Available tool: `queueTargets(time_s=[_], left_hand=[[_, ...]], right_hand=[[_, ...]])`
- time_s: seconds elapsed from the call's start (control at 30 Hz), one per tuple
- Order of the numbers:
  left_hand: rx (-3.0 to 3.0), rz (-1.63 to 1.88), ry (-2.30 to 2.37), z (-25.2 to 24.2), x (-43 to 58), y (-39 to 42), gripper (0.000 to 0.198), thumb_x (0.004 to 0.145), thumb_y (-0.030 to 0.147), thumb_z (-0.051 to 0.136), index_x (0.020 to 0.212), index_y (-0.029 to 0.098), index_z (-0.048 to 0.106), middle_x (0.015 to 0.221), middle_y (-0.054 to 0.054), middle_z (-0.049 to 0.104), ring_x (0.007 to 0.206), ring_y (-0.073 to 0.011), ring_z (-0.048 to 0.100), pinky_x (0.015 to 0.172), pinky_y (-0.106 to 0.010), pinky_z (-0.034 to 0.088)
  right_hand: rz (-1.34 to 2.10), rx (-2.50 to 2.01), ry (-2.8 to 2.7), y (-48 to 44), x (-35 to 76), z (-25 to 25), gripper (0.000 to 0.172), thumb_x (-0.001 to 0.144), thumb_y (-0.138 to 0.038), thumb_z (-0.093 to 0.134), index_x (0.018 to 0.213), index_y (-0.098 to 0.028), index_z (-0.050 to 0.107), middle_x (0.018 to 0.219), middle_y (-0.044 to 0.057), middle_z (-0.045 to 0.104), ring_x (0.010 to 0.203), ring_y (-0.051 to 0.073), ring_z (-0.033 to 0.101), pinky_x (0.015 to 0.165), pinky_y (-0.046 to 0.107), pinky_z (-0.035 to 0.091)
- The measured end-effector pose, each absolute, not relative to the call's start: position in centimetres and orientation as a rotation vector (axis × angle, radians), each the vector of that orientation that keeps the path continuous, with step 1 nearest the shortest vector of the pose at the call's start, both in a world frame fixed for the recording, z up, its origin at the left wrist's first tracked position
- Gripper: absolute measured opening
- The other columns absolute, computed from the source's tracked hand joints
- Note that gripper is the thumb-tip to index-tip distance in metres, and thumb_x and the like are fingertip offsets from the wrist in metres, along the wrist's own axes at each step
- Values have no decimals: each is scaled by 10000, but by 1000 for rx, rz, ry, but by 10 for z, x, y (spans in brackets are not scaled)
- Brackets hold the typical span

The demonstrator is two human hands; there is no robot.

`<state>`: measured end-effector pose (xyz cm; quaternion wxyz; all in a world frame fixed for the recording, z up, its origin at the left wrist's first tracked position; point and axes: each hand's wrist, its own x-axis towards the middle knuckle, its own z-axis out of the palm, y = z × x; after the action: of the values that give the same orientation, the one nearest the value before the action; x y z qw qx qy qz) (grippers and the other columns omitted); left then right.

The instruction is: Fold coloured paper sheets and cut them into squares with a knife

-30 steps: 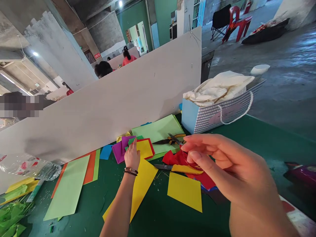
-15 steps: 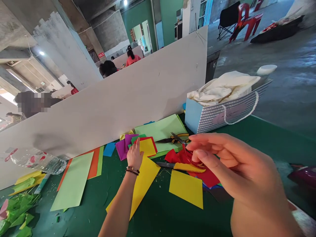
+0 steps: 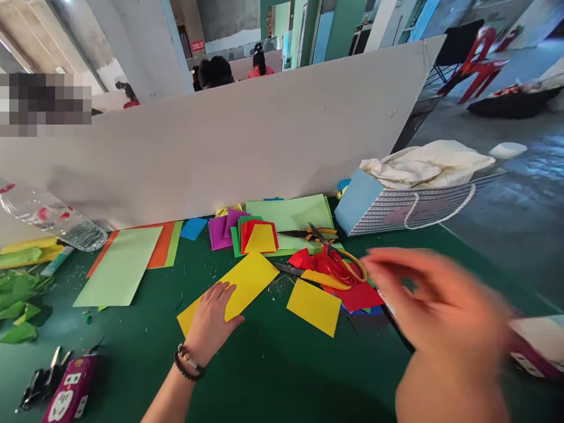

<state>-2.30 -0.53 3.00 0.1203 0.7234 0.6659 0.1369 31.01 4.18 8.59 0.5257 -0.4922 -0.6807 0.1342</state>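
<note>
My left hand (image 3: 214, 317) lies on a large yellow paper sheet (image 3: 253, 273), fingers stretched out over its near left end. A smaller yellow sheet (image 3: 314, 306) lies to its right. My right hand (image 3: 440, 311), smeared by motion, hovers right of the scissors, with a gap between thumb and index finger and nothing visible in it. Red-handled scissors (image 3: 337, 264) and yellow-handled scissors (image 3: 326, 279) lie together over red paper (image 3: 359, 295). Beyond them are black pliers with yellow grips (image 3: 304, 234). Behind the large sheet, a small yellow piece (image 3: 261, 239) rests on red, green and purple papers (image 3: 218, 233).
A striped gift bag (image 3: 392, 208) with white cloth stands at the back right, before a white partition (image 3: 247, 141). Green and orange sheets (image 3: 118, 267), a plastic bottle (image 3: 61, 217), leafy green pieces (image 3: 20, 299) and a purple case (image 3: 73, 390) are on the left.
My left hand has come back from the small coloured papers to the large yellow sheet. My right hand has moved off to the right of the scissors. The view has turned.
</note>
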Motion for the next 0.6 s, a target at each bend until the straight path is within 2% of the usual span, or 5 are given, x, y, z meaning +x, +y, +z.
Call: queueTargets(time_s=[0.1,0.2,0.3,0.43,0.6], left_hand=[[2070,359,1988,7,-33,-17,602,732,199,764,1301,216,570,1399,-144,571,1349,-359,469,1105,-566,376],[2081,357,1955,-3,-42,-18,559,768,140,693,1301,243,561,1359,-105,611,1304,-303,530,1125,-533,362],[2108,401,1919,-8,-49,-16,497,800,99,595,1275,244,584,1300,-90,650,1248,-279,580,1118,-514,379],[2128,498,1924,-15,-55,-14,468,834,77,470,1249,239,613,1280,-97,660,1219,-285,600,1114,-542,376],[2145,591,1926,-24,-59,-14,418,865,136,461,1234,244,626,1264,-94,666,1179,-291,621,1064,-510,440]], right_hand=[[294,-1315,-2103,64,280,52,238,938,-356,513,1114,-270,648,1042,49,706,931,227,668,786,384,566],[217,-1467,-2165,82,276,3,252,934,-337,512,1095,-219,665,1039,104,706,1010,299,642,844,497,544],[144,-1568,-2196,93,283,-31,273,943,-346,549,1155,-195,628,1132,108,663,1061,257,615,898,474,527],[78,-1629,-2232,102,287,-43,319,944,-388,570,1204,-204,588,1252,81,592,1045,198,611,892,420,533],[39,-1610,-2215,80,293,-38,275,960,-339,528,1182,-196,607,1180,114,639,1072,242,611,913,450,526]])
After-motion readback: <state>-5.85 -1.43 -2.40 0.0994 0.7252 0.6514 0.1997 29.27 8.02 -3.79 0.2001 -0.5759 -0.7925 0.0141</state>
